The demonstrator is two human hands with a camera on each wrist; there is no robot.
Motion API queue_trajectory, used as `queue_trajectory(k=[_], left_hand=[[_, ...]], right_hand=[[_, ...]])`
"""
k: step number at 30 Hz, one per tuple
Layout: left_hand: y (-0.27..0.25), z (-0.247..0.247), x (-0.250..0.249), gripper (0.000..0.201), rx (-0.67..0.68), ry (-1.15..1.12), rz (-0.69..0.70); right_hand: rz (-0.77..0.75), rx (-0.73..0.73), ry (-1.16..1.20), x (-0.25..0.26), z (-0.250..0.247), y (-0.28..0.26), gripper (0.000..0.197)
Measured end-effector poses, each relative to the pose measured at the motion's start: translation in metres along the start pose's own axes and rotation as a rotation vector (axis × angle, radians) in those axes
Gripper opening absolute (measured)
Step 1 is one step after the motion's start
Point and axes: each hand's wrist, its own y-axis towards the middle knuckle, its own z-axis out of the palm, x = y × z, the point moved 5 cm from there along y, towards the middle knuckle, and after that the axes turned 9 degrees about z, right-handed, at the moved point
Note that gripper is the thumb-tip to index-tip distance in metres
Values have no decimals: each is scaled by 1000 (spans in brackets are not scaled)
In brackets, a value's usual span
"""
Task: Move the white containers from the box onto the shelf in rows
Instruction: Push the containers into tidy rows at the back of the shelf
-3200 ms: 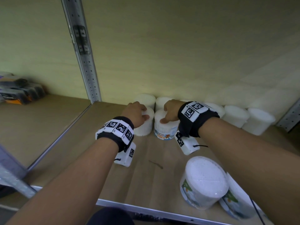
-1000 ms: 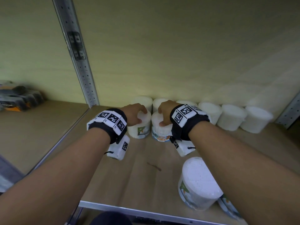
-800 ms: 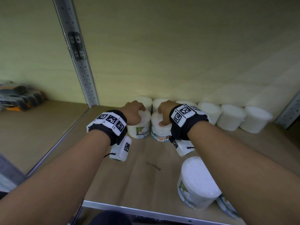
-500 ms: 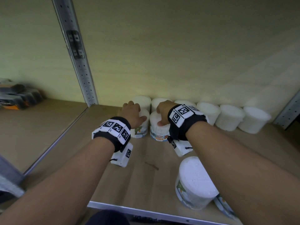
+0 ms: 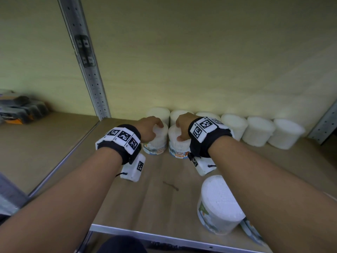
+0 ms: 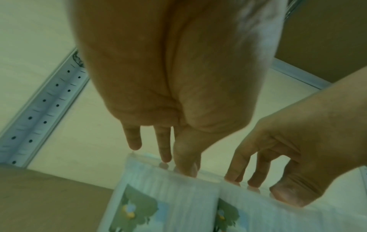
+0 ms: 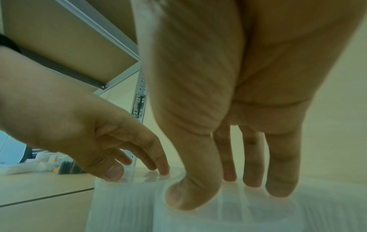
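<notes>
Both hands on tubs, second row, left end of shelf (image 5: pixel 158 201). Left hand (image 5: pixel 148 129) has fingertips (image 6: pixel 165 157) down on the lid of the left tub (image 5: pixel 156 143) — thumb at the front rim, fingers bent over the top, a light top grasp. Right hand (image 5: pixel 183 127) is the same on the right tub (image 5: pixel 177 145): thumb (image 7: pixel 190 193) pressed at the near rim, three fingers on the lid. The two tubs stand upright, side by side, touching or nearly so — cannot tell which. Labels face front; the right one reads "COTTON BUDS".

Back row (image 5: pixel 255 132) sits against the rear panel, white tubs upright and side by side, running right toward the far post. The two held tubs sit just in front of its left end.

Near the front edge, right side: one big tub (image 5: pixel 218 205) upright, another partly hidden behind the right forearm.

Left bay, past the perforated post (image 5: pixel 91 79): dark packs (image 5: pixel 21 110) stacked at the back.
</notes>
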Motion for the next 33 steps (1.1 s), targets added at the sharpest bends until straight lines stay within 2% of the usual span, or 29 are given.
queue_trajectory(k=[2, 4, 5, 6, 7, 8, 10, 12, 14, 17, 19, 20, 22, 23, 26, 28, 33], left_hand=[[-1, -3, 2, 44, -57, -43, 18], [-1, -9, 5, 36, -215, -98, 10], [0, -12, 7, 35, -291, -108, -8], [0, -12, 9, 37, -336, -99, -34], [1, -10, 11, 41, -345, -70, -67], [2, -7, 12, 45, -322, -22, -103], [2, 2, 11, 52, -255, 86, -157], [2, 6, 9, 53, -250, 130, -179], [2, 5, 8, 53, -243, 143, -178], [4, 3, 7, 55, -149, 135, -136], [4, 2, 7, 54, -108, 96, -106], [4, 1, 7, 54, -100, 72, -92], [4, 0, 6, 52, -92, 43, -66], [4, 0, 5, 52, -87, 36, -56], [3, 0, 6, 51, -75, 27, -29], [2, 0, 6, 51, -74, 25, -19], [3, -2, 5, 50, -76, 58, -2]], right_hand=[[0, 62, -42, 1, 12, 14, 81], [14, 46, -35, 0, 13, 18, 64], [-7, -7, -66, 2, 7, 11, 58], [-2, -13, -64, 3, -2, -7, 54], [21, -27, -41, -2, -3, -3, 52], [46, -20, 3, -1, -9, -16, 52], [49, -9, 19, -1, -6, -10, 49], [62, 38, 8, 2, 5, 5, 47], [40, 41, -17, 0, 14, 18, 50], [-3, 36, -99, 1, 19, 34, 48], [25, 76, -101, 1, 26, 47, 56], [7, 75, -68, -3, 39, 76, 61], [-1, 45, -82, -2, 34, 71, 75], [-17, 7, -72, 0, 24, 53, 77], [-19, 62, -78, 2, 25, 39, 58], [18, 66, -62, 1, 22, 36, 60], [-15, -7, -92, 4, 12, 17, 41]])
